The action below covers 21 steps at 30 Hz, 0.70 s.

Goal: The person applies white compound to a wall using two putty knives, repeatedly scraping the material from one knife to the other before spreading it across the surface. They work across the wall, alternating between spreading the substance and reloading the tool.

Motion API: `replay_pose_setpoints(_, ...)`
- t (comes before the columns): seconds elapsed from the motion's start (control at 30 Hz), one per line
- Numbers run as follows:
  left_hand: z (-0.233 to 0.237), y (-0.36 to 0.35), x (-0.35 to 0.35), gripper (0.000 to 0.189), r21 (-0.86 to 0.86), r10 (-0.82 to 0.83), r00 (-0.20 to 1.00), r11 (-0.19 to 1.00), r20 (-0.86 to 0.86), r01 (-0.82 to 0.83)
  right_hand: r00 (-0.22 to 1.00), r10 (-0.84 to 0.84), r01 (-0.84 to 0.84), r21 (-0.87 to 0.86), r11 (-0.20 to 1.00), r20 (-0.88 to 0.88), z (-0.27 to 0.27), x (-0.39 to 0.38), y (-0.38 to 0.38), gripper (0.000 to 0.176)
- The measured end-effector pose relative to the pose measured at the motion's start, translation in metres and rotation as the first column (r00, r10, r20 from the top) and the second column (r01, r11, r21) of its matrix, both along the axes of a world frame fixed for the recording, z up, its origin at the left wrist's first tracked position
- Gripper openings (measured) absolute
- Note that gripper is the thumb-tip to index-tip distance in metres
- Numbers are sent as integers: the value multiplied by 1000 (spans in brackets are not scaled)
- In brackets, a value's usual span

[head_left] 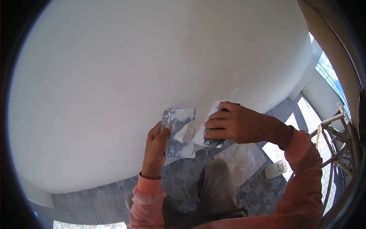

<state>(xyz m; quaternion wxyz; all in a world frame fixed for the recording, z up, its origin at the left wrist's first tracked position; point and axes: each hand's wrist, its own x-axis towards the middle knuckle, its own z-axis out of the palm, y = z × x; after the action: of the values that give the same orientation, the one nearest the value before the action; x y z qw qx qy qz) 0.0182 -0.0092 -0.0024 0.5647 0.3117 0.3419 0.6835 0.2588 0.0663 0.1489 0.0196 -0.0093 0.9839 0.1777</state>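
Observation:
My left hand (155,147) grips a flat rectangular putty plate (178,150) by its left edge, thumb on top. Its grey face is smeared with white, and a lump of off-white putty (185,132) sits at its right side. Just to the right, my right hand (246,124) is closed over a wide putty scraper (213,142) with a dark, white-spattered grip. The scraper's pale blade meets the putty near the plate's right edge. My right palm hides part of the scraper. Both tools are held in front of a smooth white wall (114,87).
Below lies a stone-patterned floor (106,196) with a stained sheet (244,162) on it. A whitish container (275,170) lies beside the sheet. On the right stands a wooden frame (335,133), with a low wall (324,91) behind it. My knee (217,179) is bent beneath the tools.

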Motion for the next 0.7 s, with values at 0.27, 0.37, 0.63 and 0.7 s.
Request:
replay_pose_setpoints(0.27,-7,3,3,37,39,30,999,999,36,-31,608,-537,138,-589,796,-584,27,43,34,34)
replay_pose_setpoints(0.37,-2,1,1,37,14,10,1000,1000,16,-10,342,-582,253,-524,813,-738,43,35,55,32)
replay_pose_setpoints(0.63,-7,2,2,34,53,19,999,998,46,-22,219,-231,335,-149,930,-948,52,13,113,44)
replay_pose_setpoints(0.7,-7,1,2,32,48,11,999,999,53,-14,241,-137,367,-40,929,-961,54,11,127,49)
